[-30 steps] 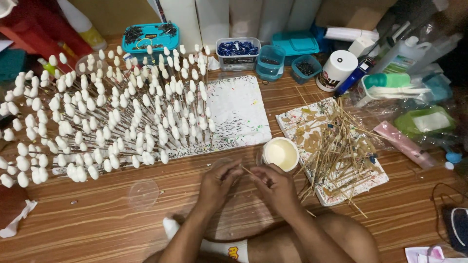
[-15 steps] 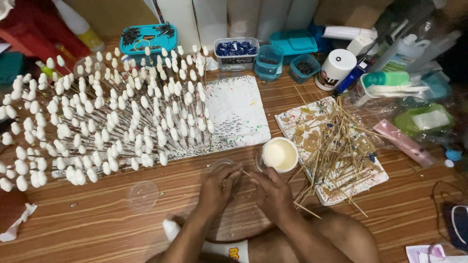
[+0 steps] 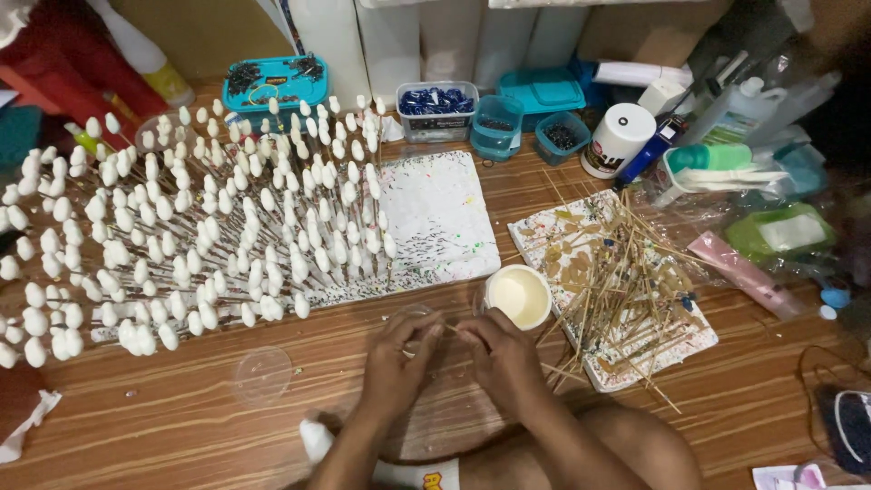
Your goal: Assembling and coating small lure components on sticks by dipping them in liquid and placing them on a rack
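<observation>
From my remote seat I look down on a brown wood-grain floor [image 3: 181,436], which carries everything here. Largest on it, toward the far-left part, is a white foam board [image 3: 445,218] speckled with paint, planted with rows of upright sticks tipped with white oval blobs [image 3: 227,236]. Toward the right edge lies a smaller white paint-stained board [image 3: 553,240] heaped with bare thin wooden skewers [image 3: 626,290], lying mostly fanned from the near side toward the far side. Between the two boards, just beyond the hands, stands a small round cup of cream-white liquid [image 3: 517,295]. A clear round plastic lid [image 3: 261,374] lies flat on the floor near the near-left part, apart from the hands.

Both hands meet at the near-middle of the floor. The left hand [image 3: 399,358] and the right hand [image 3: 499,358] are each pinched narrow on one thin wooden stick [image 3: 451,328], held between them. Its long axis runs roughly left to right, level, spanning the small gap between the fingertips. The cup lies just past the right hand, on the far side, so the right hand is the nearer one to it; the skewer pile lies further to the right. Something small and clear seems to sit by the left fingertips, but I cannot tell what it is.
</observation>
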